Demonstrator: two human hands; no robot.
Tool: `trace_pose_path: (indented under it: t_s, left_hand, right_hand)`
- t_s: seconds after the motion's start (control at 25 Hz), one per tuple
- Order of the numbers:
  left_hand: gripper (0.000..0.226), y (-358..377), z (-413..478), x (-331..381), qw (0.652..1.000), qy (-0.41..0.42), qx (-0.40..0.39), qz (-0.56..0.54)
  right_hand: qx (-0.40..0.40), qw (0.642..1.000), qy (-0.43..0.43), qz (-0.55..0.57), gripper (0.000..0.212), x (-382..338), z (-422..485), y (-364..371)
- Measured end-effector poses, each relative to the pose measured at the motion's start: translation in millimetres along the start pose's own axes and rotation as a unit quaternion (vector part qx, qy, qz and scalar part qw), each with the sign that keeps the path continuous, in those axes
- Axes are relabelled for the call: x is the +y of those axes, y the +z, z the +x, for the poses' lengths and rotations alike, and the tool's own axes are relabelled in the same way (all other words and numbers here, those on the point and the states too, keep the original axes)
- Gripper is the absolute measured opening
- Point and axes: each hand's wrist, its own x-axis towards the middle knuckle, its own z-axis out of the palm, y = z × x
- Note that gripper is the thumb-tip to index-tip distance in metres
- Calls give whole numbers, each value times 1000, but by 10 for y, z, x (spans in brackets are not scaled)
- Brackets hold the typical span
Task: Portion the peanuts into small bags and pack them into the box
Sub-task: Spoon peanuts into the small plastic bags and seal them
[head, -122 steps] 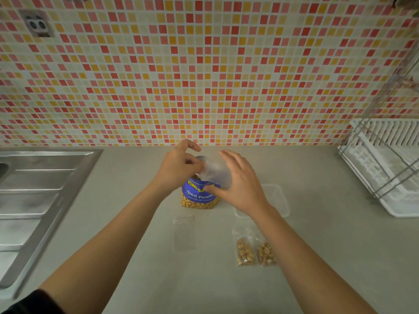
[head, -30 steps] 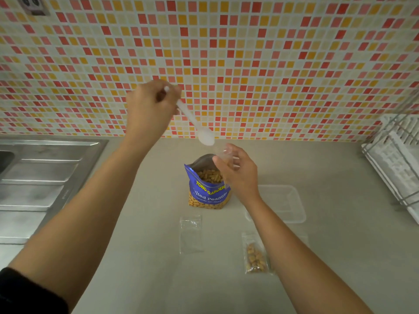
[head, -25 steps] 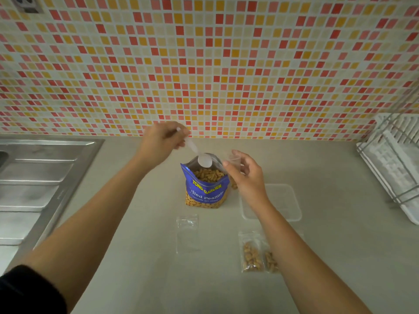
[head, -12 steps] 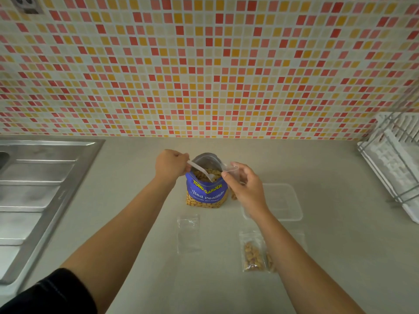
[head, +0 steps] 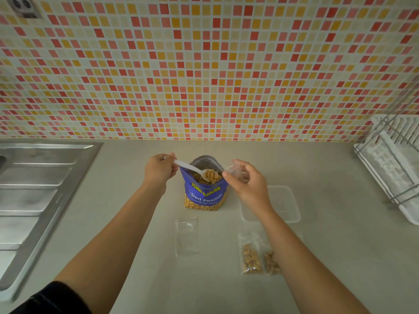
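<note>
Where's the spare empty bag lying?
Head view: the empty bag lies flat on the counter, in front of the blue peanut pouch, left of the filled bags.

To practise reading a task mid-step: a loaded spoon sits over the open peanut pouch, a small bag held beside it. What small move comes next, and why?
Probably the left hand should carry the spoon slightly right and tip it into the small bag. Its bowl holds peanuts above the pouch, and the right hand pinches that bag just beside it.
</note>
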Motion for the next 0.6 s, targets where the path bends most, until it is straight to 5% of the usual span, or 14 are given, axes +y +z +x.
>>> trace_pose_path:
  t_s: [0.32,0.6]
  left_hand:
    - [25,-173,94,19,999,-17,7,-51]
    - [13,-269,42,456,994,-14,19,-104]
  right_hand:
    - [-26,970,-86,-226,58,-163,51,-17]
    - [-18,967,-84,-241,57,-288,64,122]
